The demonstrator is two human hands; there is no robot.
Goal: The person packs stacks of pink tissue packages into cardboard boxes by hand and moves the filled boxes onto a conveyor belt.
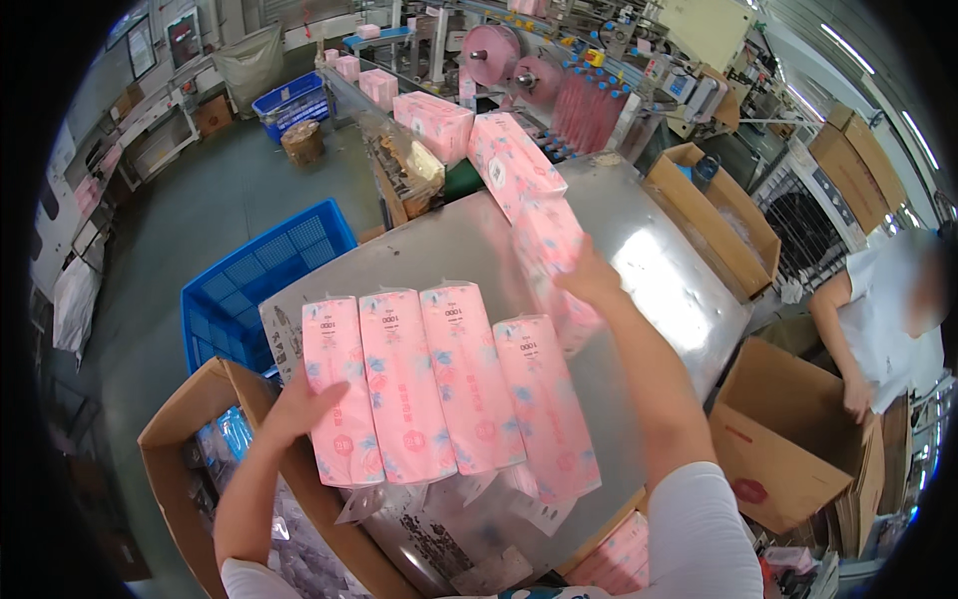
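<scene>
Several pink soft packs that look like tissue packs, with blue flower prints, lie on the metal table. Three stand side by side as a row, the leftmost pack [344,419] at its end, and a fourth pack [547,409] leans slightly apart on the right. My left hand [302,404] lies against the leftmost pack, thumb stretched over its top, fingers along its left side. Farther off, my right hand [591,278] grips a blurred pink pack [549,238] at its right side; the fingertips are partly hidden. Another pack [514,165] touches its far end.
More packs [434,125] line up on a conveyor behind the metal table [659,210]. A blue crate [269,250] and an open carton [190,419] stand at left. At right, a co-worker's hand [856,396] touches an open carton [778,439].
</scene>
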